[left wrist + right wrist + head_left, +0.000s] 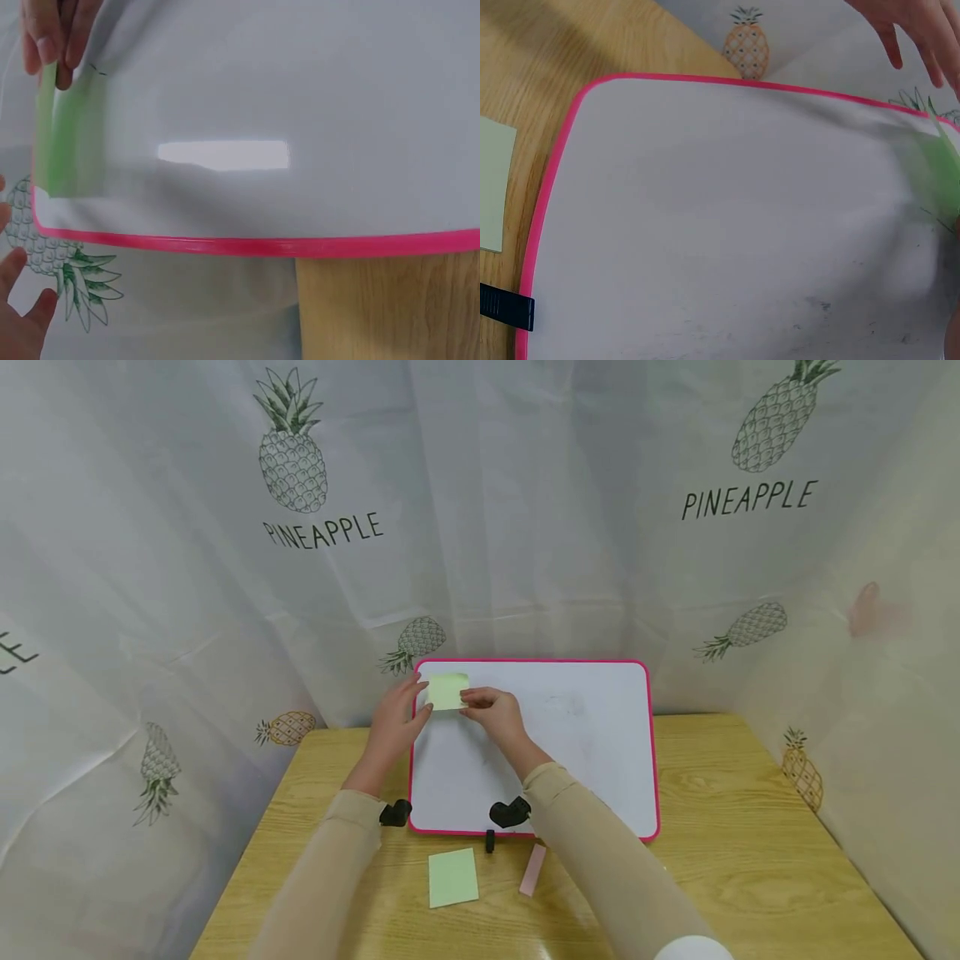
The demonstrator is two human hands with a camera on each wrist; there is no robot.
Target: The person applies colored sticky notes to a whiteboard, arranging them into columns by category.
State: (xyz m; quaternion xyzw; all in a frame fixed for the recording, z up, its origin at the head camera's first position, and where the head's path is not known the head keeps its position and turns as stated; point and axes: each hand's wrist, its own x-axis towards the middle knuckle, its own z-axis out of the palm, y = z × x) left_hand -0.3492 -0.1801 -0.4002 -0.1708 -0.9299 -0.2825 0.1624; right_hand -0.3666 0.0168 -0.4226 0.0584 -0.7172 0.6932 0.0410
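Note:
A pale green sticky note is at the upper left of the pink-framed whiteboard. My right hand pinches the note's right side between thumb and fingers. In the left wrist view, part of the green note stands away from the board surface. My left hand is beside the note's left edge, fingers apart, over the board's left frame. Seen from the left wrist, this left hand has spread fingers and does not touch the note.
Before the board, a pale green sticky pad, a pink strip and a small black piece lie on the wooden table. The black piece touches the board's lower edge. A pineapple-print curtain hangs behind.

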